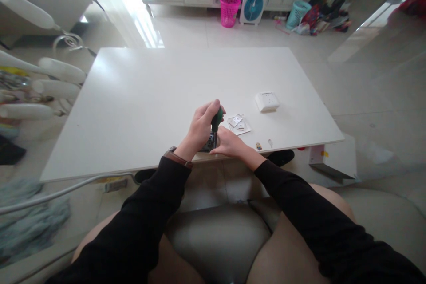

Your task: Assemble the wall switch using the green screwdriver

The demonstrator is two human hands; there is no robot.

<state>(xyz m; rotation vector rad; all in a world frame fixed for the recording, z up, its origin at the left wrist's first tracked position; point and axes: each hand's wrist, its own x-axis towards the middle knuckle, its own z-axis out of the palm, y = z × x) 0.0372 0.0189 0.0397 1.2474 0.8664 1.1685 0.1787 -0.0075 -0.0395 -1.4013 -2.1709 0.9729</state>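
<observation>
A green-handled screwdriver (217, 120) is gripped upright by the closed left hand (201, 128) at the near edge of the white table (149, 97). A small dark part (209, 143) beneath the tip is steadied by the right hand (229, 144), its fingers curled against it

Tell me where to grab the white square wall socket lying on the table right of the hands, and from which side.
Probably by its two opposite side edges, from straight above. The white square wall socket lies flat, face up, on the white table, with bare surface all around. It sits apart from the small white plates and from the right hand, so fingers can likely straddle it freely.
</observation>
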